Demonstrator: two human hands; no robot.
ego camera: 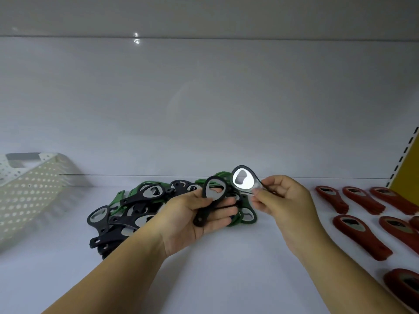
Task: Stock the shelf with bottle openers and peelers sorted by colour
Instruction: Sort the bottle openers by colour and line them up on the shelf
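A heap of black and green bottle openers (136, 207) lies on the white shelf (226, 268) at the centre. My left hand (190, 220) holds a black bottle opener (210, 200) above the heap, its ring end up. My right hand (283, 200) pinches the handle of a second black opener (242, 179), whose shiny metal ring faces me. Red bottle openers (360, 234) lie in rows on the shelf at the right.
A white perforated basket (29, 191) lies tipped on its side at the left of the shelf. The grey back panel rises behind. A yellow upright with slots (405, 159) bounds the shelf at the right.
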